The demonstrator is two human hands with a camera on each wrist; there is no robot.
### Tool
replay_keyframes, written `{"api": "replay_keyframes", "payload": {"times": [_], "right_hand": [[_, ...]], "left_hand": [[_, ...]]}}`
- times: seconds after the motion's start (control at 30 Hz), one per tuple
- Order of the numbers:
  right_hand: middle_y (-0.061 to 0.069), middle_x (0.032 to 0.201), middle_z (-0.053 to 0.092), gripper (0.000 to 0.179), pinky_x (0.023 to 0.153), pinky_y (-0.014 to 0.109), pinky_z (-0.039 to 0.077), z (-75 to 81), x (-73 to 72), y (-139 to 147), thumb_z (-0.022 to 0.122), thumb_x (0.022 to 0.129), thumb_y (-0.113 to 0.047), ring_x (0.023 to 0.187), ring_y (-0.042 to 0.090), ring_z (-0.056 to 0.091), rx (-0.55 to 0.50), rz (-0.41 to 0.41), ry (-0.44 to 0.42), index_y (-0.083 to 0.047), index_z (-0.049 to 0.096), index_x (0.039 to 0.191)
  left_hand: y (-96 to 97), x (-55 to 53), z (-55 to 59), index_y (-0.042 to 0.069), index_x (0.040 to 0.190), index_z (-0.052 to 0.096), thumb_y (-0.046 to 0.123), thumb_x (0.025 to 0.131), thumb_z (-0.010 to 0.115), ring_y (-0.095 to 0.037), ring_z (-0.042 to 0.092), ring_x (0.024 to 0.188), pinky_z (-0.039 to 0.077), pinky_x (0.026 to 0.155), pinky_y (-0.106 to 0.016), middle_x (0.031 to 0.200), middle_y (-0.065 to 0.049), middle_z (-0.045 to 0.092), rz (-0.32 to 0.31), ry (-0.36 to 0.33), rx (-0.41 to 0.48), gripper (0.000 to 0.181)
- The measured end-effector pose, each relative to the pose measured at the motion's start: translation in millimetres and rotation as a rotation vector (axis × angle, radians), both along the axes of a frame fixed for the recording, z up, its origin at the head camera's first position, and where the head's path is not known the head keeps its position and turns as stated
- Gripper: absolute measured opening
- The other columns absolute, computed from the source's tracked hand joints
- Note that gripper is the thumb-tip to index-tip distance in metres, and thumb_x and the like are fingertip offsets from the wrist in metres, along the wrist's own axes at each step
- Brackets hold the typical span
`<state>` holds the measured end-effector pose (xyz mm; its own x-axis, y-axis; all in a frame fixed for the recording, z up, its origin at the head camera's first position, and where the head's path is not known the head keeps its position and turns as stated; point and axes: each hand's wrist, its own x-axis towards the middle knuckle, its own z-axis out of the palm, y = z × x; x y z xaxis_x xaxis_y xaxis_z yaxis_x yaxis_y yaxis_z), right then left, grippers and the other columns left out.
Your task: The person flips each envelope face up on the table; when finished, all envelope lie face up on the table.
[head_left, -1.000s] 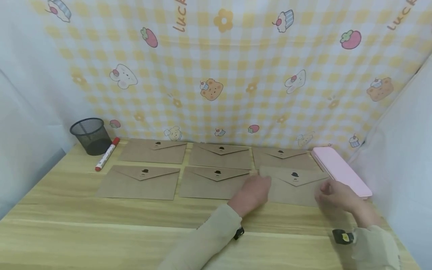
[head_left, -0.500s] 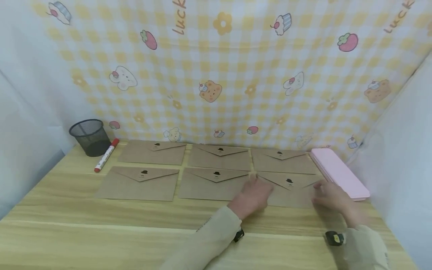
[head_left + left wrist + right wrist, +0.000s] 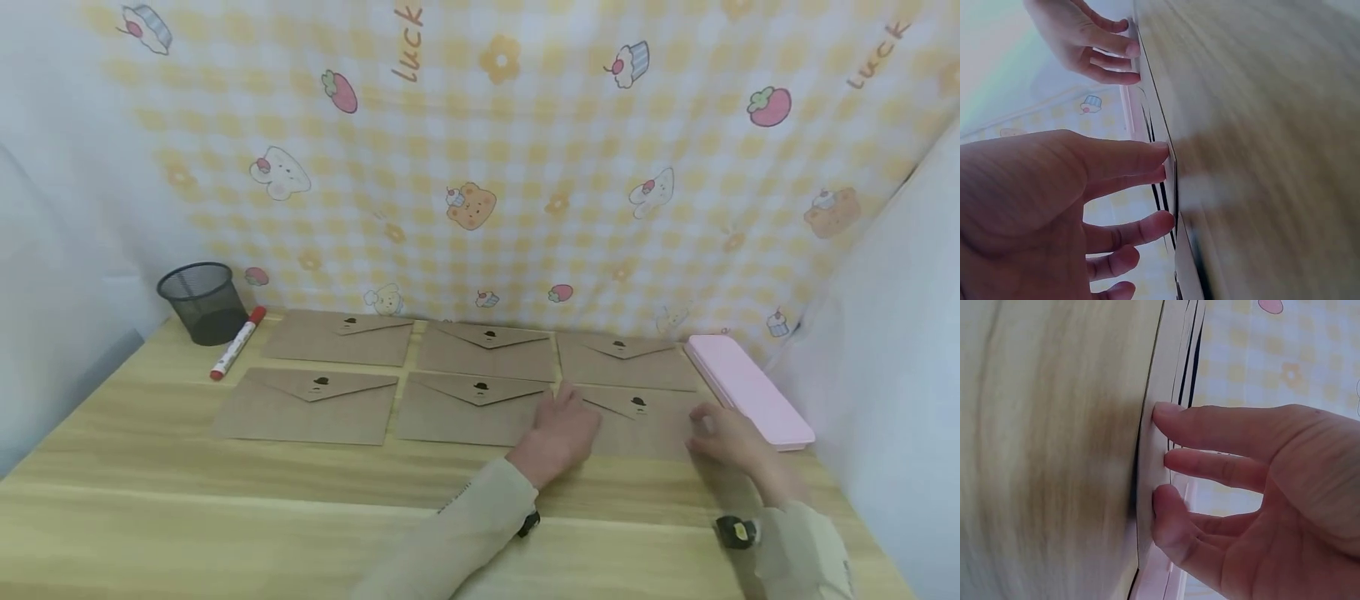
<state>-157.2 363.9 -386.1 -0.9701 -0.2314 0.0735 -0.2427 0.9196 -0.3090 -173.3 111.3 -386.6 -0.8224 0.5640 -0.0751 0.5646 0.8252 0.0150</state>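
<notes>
A brown paper envelope [image 3: 637, 429], with a black hat printed on its flap, lies at the front right of two rows of like envelopes. At its left end my left hand [image 3: 557, 437] touches it, the wrist bent inward. In the left wrist view, thumb and fingertips of the left hand [image 3: 1035, 187] meet the envelope's edge, the fingers apart. My right hand [image 3: 726, 437] is at the opposite end. Seen from the right wrist, the right hand's [image 3: 1272, 494] thumb and spread fingertips rest along the paper's edge, just above the wooden table [image 3: 1054, 456].
Several more envelopes [image 3: 311, 408] lie flat to the left and behind. A pink case [image 3: 750, 392] sits beyond the right hand. At the far left stand a black mesh pen holder [image 3: 204, 304] and a red-capped marker [image 3: 238, 343]. A patterned curtain [image 3: 420, 167] hangs behind.
The front-right envelope has come down flat and shifted slightly left. My right hand has moved left with it; the left hand has stayed nearly in place.
</notes>
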Motion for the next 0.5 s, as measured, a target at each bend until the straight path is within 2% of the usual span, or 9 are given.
{"api": "replay_keyframes", "payload": {"times": [0.07, 0.13, 0.3, 0.37, 0.43, 0.5], "right_hand": [[0.029, 0.089, 0.061, 0.035, 0.076, 0.057, 0.043, -1.5, -0.4, 2.6, 0.075, 0.069, -0.008, 0.085, 0.048, 0.056, 0.004, 0.003, 0.007, 0.012, 0.059, 0.093], [0.029, 0.089, 0.061, 0.035, 0.077, 0.058, 0.042, -2.9, -1.2, 3.8, 0.075, 0.069, -0.009, 0.085, 0.049, 0.055, 0.013, 0.005, 0.018, 0.012, 0.059, 0.093], [0.028, 0.091, 0.062, 0.037, 0.079, 0.06, 0.04, -4.1, -0.5, 1.1, 0.074, 0.071, -0.011, 0.088, 0.051, 0.053, 0.023, -0.009, -0.01, 0.012, 0.06, 0.096], [0.028, 0.092, 0.062, 0.038, 0.078, 0.059, 0.041, -1.3, -0.2, -1.3, 0.074, 0.072, -0.013, 0.089, 0.049, 0.054, 0.027, -0.006, -0.018, 0.013, 0.061, 0.097], [0.029, 0.094, 0.061, 0.035, 0.077, 0.058, 0.043, 5.5, 0.6, -5.1, 0.071, 0.076, -0.012, 0.09, 0.049, 0.055, 0.007, -0.024, -0.015, 0.012, 0.061, 0.099], [0.03, 0.096, 0.061, 0.034, 0.072, 0.054, 0.046, 14.8, 1.0, -9.1, 0.07, 0.078, -0.012, 0.081, 0.042, 0.058, -0.011, -0.032, 0.008, 0.012, 0.061, 0.101]], "left_hand": [[1.8, -1.8, -2.3, 0.03, 0.094, 0.068, 0.02, 0.089, 0.061, -0.016, 0.036, 0.107, 0.034, 0.092, -0.038, 0.102, 0.009, 0.06, -0.001, 0.027, -0.007, 0.013], [2.2, -3.0, -3.7, 0.03, 0.095, 0.068, 0.021, 0.09, 0.06, -0.017, 0.037, 0.105, 0.036, 0.086, -0.035, 0.1, 0.009, 0.06, 0.003, 0.031, -0.004, 0.014], [-1.8, -0.4, -3.4, 0.028, 0.096, 0.067, 0.017, 0.092, 0.056, -0.017, 0.037, 0.101, 0.039, 0.073, -0.031, 0.097, 0.006, 0.058, 0.015, -0.021, 0.044, 0.016], [-5.0, 2.7, 0.9, 0.028, 0.097, 0.067, 0.015, 0.092, 0.054, -0.018, 0.037, 0.102, 0.04, 0.075, -0.032, 0.098, 0.006, 0.057, 0.006, -0.05, 0.074, 0.019], [-9.0, 6.5, 8.5, 0.03, 0.107, 0.066, 0.013, 0.093, 0.052, -0.017, 0.037, 0.104, 0.039, 0.079, -0.032, 0.105, 0.008, 0.058, 0.002, -0.092, 0.119, 0.026], [-13.7, 11.6, 19.0, 0.032, 0.117, 0.064, 0.012, 0.092, 0.051, -0.017, 0.037, 0.107, 0.038, 0.086, -0.034, 0.114, 0.012, 0.057, -0.013, -0.129, 0.167, 0.034]]}}
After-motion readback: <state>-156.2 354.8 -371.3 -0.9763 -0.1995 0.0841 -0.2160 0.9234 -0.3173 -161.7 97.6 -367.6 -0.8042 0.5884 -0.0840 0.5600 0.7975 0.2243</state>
